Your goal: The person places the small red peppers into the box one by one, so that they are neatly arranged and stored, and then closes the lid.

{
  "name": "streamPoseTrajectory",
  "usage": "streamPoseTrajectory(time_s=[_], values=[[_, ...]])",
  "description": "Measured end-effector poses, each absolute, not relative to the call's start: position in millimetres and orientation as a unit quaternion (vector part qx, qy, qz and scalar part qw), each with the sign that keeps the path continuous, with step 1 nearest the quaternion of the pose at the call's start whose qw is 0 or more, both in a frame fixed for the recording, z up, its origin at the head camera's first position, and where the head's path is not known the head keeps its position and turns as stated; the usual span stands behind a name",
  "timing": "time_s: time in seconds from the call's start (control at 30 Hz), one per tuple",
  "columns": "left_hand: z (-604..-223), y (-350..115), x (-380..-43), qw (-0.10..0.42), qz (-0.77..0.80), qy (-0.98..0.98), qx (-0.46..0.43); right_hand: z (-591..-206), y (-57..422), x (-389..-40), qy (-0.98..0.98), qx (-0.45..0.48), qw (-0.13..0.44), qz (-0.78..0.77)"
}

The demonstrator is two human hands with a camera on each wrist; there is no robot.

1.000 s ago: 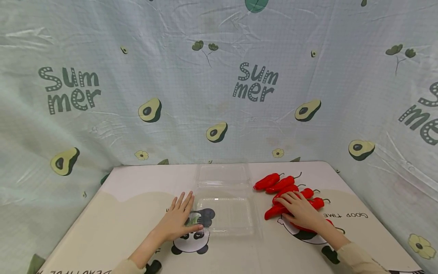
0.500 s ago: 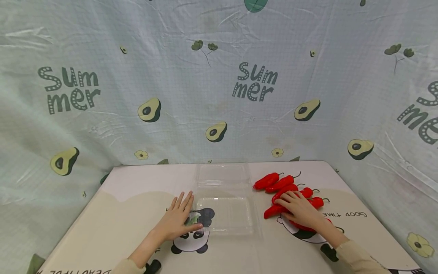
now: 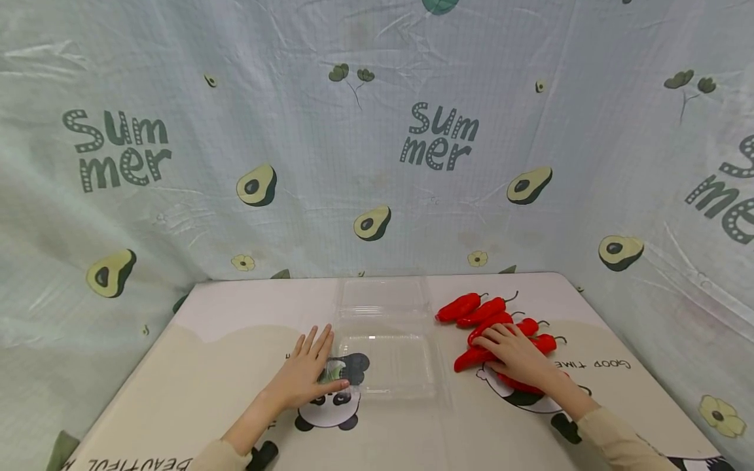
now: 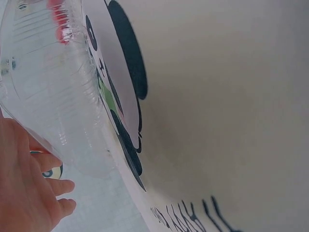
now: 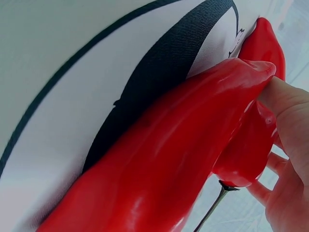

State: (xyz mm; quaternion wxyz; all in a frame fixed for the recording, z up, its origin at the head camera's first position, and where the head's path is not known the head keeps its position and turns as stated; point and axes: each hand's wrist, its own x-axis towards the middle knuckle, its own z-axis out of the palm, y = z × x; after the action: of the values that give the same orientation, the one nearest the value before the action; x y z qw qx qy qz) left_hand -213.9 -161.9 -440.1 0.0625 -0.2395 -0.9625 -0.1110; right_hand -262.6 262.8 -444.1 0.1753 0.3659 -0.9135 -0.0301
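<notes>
My left hand [image 3: 306, 376] lies with fingers spread at the left side of a clear plastic clamshell box [image 3: 391, 395]. In the left wrist view the box wall [image 4: 53, 96] rises right beside that hand's fingers [image 4: 60, 187]. The box's lid [image 3: 383, 299] is folded back, away from me. To the right, my right hand [image 3: 521, 356] rests with loosely bent fingers over several red chili peppers [image 3: 473, 358], hiding parts of them. In the right wrist view the thumb is at the tip of a large red pepper [image 5: 169, 140], with another pepper [image 5: 251, 154] behind it.
More red peppers [image 3: 459, 307] with dark curved stems lie behind my right hand. The table [image 3: 235, 386] has a printed cover with pandas and lettering. A hanging sheet [image 3: 306, 163] printed with avocados stands along the back and sides.
The head view has shifted slightly, so the scene sits a little higher. Both hands, the box and the peppers keep their places.
</notes>
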Motion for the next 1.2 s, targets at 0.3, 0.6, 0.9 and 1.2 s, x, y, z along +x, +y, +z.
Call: streamPoseTrajectory(time_s=[0.3,0.6,0.9,1.2], values=[[-438.9,-160.9,-215.0,0.073,-0.108,-0.961,-0.242,-442.4,263.3,-261.9,-0.918,0.357,0.169,-0.034],[-438.9,-160.1,-215.2,0.087,-0.107,-0.960,-0.245,-443.4,263.2,-261.0,-0.920,0.351,0.173,-0.035],[-438.4,-160.2,-214.6,0.083,-0.097,-0.963,-0.238,-442.7,262.7,-258.9,-0.915,0.351,0.197,-0.027],[-438.6,-159.9,-213.5,0.079,-0.096,-0.964,-0.233,-442.7,263.4,-258.7,-0.909,0.355,0.219,-0.016]])
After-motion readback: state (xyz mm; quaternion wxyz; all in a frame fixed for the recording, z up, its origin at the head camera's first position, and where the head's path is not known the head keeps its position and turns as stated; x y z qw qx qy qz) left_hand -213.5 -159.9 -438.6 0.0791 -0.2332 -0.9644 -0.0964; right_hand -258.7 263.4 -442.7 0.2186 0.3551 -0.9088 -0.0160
